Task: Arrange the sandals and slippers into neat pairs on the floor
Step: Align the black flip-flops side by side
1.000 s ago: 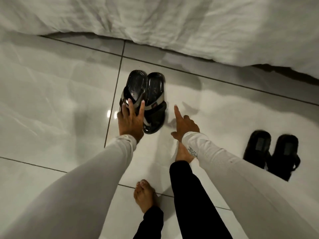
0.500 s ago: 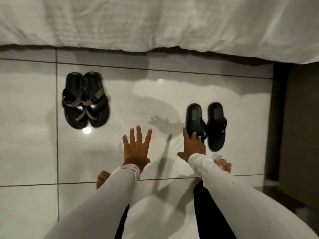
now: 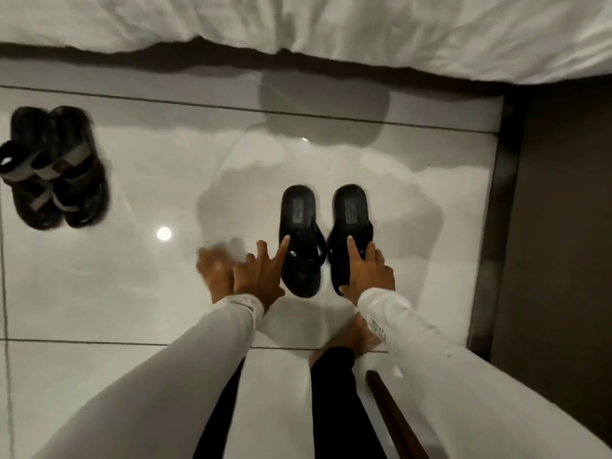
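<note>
Two black flip-flops lie side by side on the glossy white tiles, the left flip-flop a small gap from the right flip-flop. My left hand is spread just left of them, its index fingertip touching the left one's strap area. My right hand lies over the near end of the right one, thumb at its front edge and fingers across its top and right side. A pair of black sandals with grey straps sits close together at the far left, slightly blurred.
A white bed sheet hangs along the top. A dark brown panel borders the floor on the right. My bare feet stand just behind the hands. A brown wooden piece is at the lower right.
Both hands moved away from the strapped sandals and reached to the flip-flops; the left index now touches one, the right hand covers the other. The view shifted right.
</note>
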`<state>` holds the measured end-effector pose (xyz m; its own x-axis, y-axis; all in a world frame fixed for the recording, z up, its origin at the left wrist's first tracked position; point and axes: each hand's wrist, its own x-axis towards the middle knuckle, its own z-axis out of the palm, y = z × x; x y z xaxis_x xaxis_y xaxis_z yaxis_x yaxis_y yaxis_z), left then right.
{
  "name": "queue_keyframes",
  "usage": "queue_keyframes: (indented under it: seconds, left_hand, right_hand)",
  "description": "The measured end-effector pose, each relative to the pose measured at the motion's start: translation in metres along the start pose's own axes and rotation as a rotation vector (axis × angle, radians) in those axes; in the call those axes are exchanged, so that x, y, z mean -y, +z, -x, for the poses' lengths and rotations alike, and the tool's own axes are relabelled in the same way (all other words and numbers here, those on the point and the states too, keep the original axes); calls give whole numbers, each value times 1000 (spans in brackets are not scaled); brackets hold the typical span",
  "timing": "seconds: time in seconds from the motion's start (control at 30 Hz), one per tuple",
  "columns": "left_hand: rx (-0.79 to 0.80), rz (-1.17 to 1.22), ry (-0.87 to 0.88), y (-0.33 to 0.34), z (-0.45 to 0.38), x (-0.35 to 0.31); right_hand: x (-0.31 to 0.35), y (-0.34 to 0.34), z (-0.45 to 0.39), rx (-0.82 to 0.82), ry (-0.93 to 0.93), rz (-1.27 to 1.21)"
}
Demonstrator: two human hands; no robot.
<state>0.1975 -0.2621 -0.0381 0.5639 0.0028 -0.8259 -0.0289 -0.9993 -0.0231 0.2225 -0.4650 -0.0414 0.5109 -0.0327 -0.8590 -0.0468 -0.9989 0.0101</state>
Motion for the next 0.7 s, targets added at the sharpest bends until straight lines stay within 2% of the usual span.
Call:
queue_keyframes:
  seconds: [0.1, 0.2, 0.27, 0.47, 0.7]
  left_hand:
    - [-114, -89, -30, -4, -25, -15]
    - [35, 47, 15, 9, -64, -25]
    - [79, 67, 33, 17, -83, -28]
    - [40, 85, 71, 32, -97, -33]
    - [-5, 71, 88, -6, -119, -47]
  right_hand:
    - [-7, 8, -26, -27, 55, -84]
    - [-10, 20, -54, -25, 117, -140]
    - [-10, 30, -68, -16, 150, -160]
    - [-18, 41, -84, -31, 131, -107]
    - [-30, 10, -104, -39, 149, -119]
